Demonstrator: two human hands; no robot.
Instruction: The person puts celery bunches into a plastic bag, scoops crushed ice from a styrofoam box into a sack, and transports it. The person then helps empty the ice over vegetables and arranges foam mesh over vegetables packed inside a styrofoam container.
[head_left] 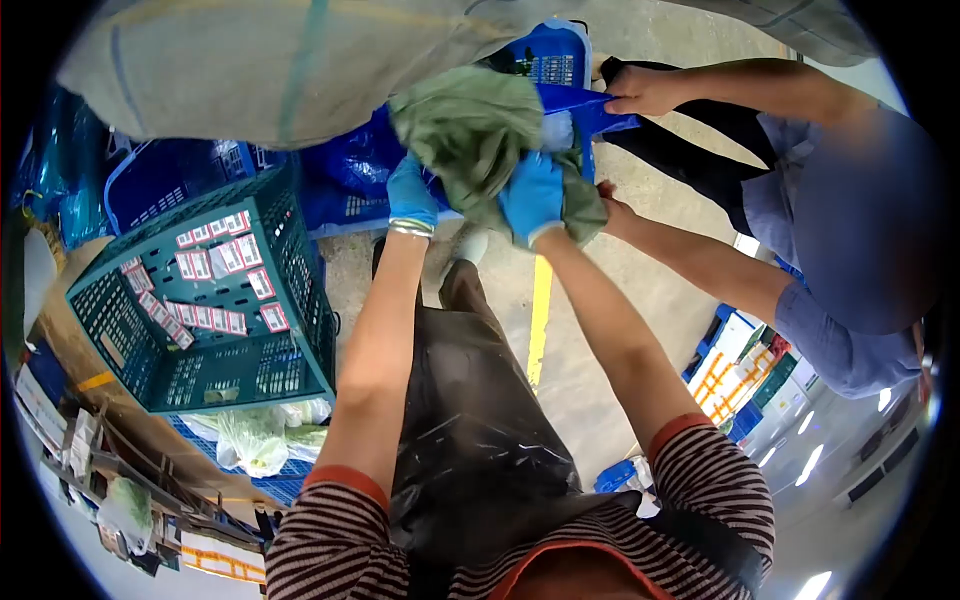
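Note:
A crumpled green cloth (468, 130) is bunched up in front of me, over blue plastic sheeting (350, 160) and a blue crate (560, 55). My left hand (411, 196), in a blue glove, is at the cloth's lower left edge, beside the blue plastic; its fingertips are hidden. Gloved in blue too, my right hand (533, 196) is closed on the lower right part of the cloth. At the right, a co-worker's one hand (640, 90) holds a corner of the blue plastic, and the other hand (615, 212) is by the cloth's right edge.
A green crate (225, 368) with several labels lies tilted at the left, above bagged vegetables (255, 440). A large grey-beige sack (230, 60) hangs across the top. The co-worker (860, 220) leans in from the right. Yellow tape (540, 320) marks the floor.

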